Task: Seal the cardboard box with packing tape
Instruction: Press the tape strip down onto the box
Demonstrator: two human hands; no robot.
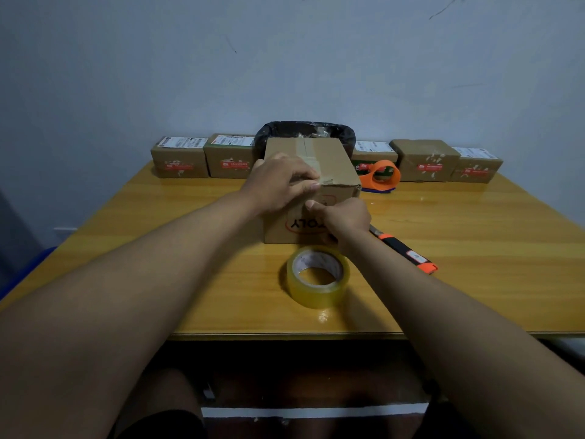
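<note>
A closed cardboard box (335, 167) stands in the middle of the wooden table (474, 236), with clear tape running along its top seam and over the front edge. My left hand (280, 182) rests on the box's top front edge, and its fingertips and thumb press on the tape there. My right hand (345, 217) is against the box's front face with its thumb stretched left onto the cardboard; its fingers are folded out of sight. A roll of clear packing tape (318, 277) lies flat on the table just in front of the box.
An orange-and-black utility knife (408, 251) lies right of the box, partly under my right wrist. An orange tape dispenser (381, 174) sits behind it. Several small labelled boxes (179, 160) line the back edge, around a bin lined with a black bag (305, 129).
</note>
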